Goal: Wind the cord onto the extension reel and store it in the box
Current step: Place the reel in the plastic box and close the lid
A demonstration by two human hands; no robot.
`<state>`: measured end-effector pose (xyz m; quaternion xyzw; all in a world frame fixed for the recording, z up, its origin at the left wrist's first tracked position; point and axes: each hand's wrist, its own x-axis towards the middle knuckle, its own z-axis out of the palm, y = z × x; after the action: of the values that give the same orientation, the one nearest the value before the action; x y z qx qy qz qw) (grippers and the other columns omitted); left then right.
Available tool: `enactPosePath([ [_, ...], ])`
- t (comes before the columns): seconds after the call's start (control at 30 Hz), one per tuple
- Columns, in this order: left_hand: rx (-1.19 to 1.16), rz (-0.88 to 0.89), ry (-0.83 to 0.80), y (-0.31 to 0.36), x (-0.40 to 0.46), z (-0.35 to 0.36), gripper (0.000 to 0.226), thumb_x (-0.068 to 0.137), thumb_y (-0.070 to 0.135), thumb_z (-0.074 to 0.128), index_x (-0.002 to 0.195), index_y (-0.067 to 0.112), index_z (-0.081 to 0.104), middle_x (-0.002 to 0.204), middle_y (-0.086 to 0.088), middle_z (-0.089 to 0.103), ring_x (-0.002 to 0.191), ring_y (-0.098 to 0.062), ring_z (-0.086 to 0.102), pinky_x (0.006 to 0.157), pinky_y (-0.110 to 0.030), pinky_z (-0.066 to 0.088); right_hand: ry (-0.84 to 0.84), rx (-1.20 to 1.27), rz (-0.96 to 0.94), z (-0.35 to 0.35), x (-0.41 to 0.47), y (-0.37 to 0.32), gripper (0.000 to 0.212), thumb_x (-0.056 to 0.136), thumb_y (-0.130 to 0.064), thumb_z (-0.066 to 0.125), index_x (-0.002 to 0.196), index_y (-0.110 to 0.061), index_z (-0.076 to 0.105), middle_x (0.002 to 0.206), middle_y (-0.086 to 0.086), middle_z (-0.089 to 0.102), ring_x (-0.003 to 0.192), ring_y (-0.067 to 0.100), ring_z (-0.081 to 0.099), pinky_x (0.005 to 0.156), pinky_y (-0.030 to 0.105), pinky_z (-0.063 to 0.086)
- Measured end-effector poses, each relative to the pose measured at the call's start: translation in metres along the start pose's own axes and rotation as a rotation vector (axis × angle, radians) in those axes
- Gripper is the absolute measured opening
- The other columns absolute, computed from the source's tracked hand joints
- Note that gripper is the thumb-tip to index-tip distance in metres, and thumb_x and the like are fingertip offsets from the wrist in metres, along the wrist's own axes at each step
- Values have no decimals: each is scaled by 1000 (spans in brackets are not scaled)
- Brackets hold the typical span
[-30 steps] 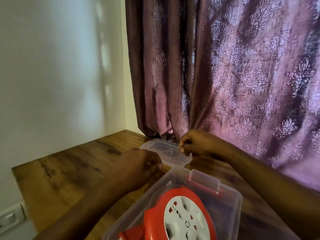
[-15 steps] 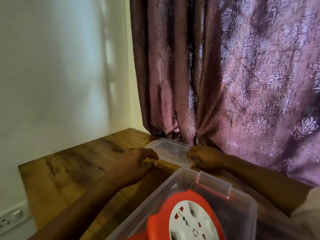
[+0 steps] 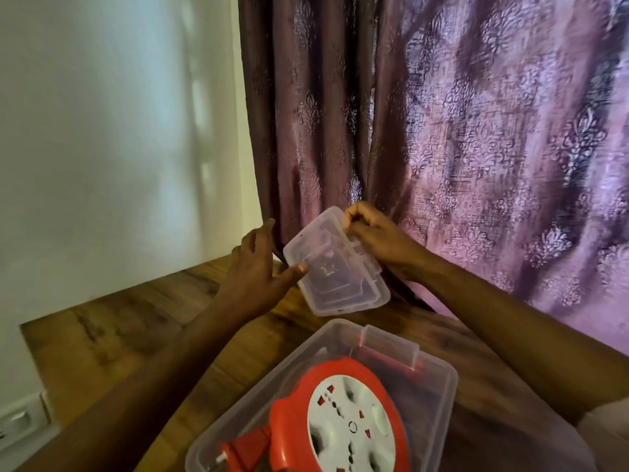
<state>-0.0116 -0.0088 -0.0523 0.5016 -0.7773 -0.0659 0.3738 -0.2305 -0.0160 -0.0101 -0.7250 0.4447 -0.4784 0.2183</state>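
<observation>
Reel sits in the open box on the table, near edge. Lid is in the air above the table, tilted. Right hand pinches its far edge, fingers curled. Left hand has fingers spread, thumb tip touching the lid's near edge.

- Lid up between left hand and right hand.
- Box on counter below both hands; reel inside.
</observation>
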Motion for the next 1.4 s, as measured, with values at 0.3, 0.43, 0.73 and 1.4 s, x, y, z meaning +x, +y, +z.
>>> enactPosePath([
  [0.3, 84, 189, 294, 10, -10, -29, 74, 90, 59, 40, 149, 14, 31, 153, -11, 37, 138, -33, 37, 112, -53, 34, 18, 589, 17, -47, -20, -81, 13, 95, -17, 53, 101, -6, 55, 111, 24, 64, 88, 45, 67, 68, 52, 59],
  [0.43, 301, 246, 376, 43, -13, -68, 71, 89, 60, 39, 144, 15, 38, 144, -14, 48, 128, -37, 48, 100, -55, 43, 95, 644, -6, -71, -15, -88, 24, 93, -23, 54, 105, -2, 57, 114, 28, 62, 87, 43, 66, 62, 44, 60],
  [0.73, 401, 68, -272, 68, -53, -90, 25, 98, 45, 46, 113, 30, 60, 89, 9, 60, 82, -14, 61, 76, -30, 53, -234, 65, 308, -56, -37, -13, 20, 97, -13, 49, 90, -14, 67, 74, -1, 70, 63, 10, 62, 61, 24, 53],
  [1.4, 651, 100, -667, 40, -82, -61, 24, 102, 41, 38, 107, 27, 57, 98, 5, 68, 74, -9, 62, 57, -15, 43, -607, -545, 316, 4, -72, 8, 37, 90, -54, 53, 98, -17, 57, 90, -5, 55, 80, 9, 51, 72, 29, 44],
])
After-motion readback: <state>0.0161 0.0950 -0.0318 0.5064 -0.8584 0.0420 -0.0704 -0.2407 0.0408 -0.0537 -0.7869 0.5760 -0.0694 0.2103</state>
